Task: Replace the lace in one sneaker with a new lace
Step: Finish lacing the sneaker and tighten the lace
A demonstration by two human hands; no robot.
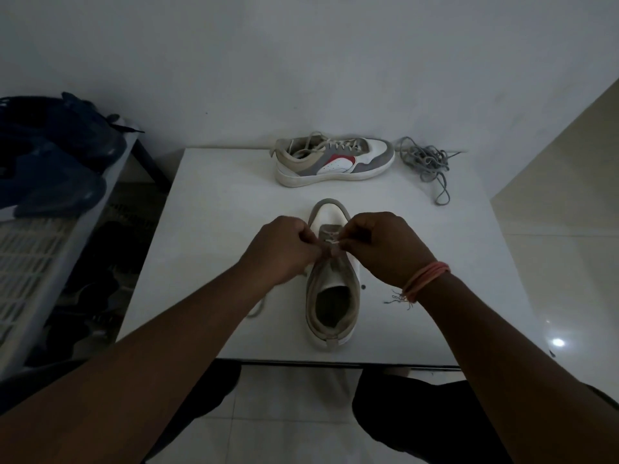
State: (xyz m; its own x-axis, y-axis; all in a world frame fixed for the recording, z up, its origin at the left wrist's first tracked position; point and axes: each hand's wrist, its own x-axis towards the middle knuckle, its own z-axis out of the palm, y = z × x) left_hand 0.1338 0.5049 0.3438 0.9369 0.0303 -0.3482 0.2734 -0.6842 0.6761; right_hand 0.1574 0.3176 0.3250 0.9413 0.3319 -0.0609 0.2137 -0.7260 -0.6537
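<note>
Lace [330,241] on the sneaker [331,279] feels soft and limp, pinched between both hands' fingers [310,237] just beside the eyelets, best pulled near its tip.

Looks like a home room — plain white painted wall [301,61], glossy pale floor tiles [552,246], small white square table [217,202], white slatted plastic rack [30,262] holding dark blue bundled clothes [57,155].
</note>
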